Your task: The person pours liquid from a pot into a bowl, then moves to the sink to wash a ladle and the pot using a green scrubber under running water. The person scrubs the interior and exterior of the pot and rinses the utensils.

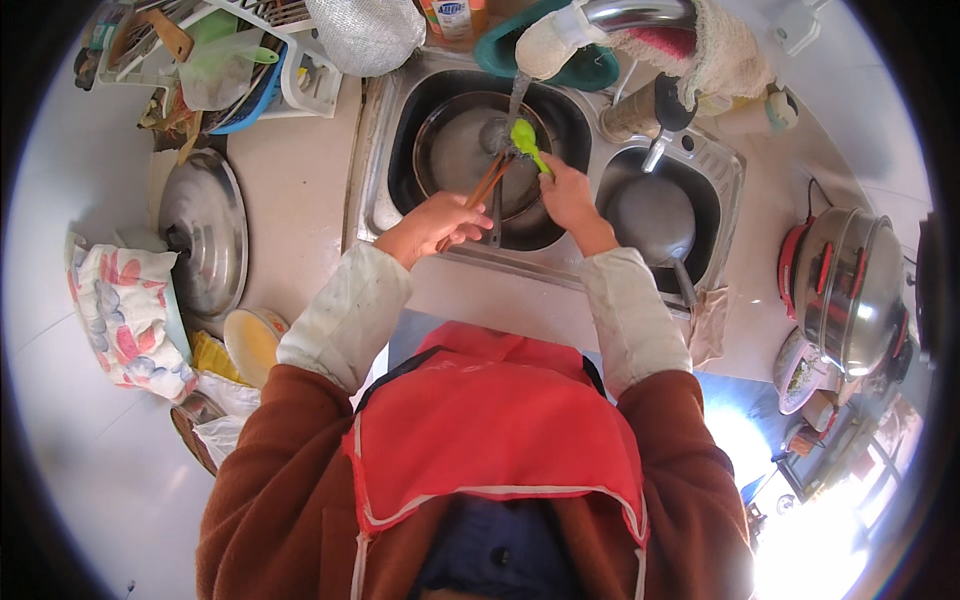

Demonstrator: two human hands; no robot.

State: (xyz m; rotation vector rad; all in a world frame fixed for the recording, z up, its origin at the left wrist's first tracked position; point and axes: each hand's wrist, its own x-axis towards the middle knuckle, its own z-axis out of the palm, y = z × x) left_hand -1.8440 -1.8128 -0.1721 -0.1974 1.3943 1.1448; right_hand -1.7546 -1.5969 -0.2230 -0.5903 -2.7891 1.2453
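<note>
In my left hand [442, 223] I hold a pair of brown chopsticks [487, 181], their far ends near the running water. My right hand [568, 191] grips the handle of a lime-green spoon [525, 136], whose head is beside the stream. Water [517, 96] falls from the cloth-wrapped tap [544, 49] into a large round pan [450, 146] in the left sink basin [401, 169]. A dark straight handle [496, 214] lies in that basin, below the chopsticks; I cannot tell what it belongs to.
The right basin [709, 217] holds a grey metal pan [651, 214] with its handle over the front rim. A metal lid [206, 232] leans at left, near a dish rack [311, 79]. A steamer pot [851, 289] stands at right. Behind the sink is a teal basin [495, 46].
</note>
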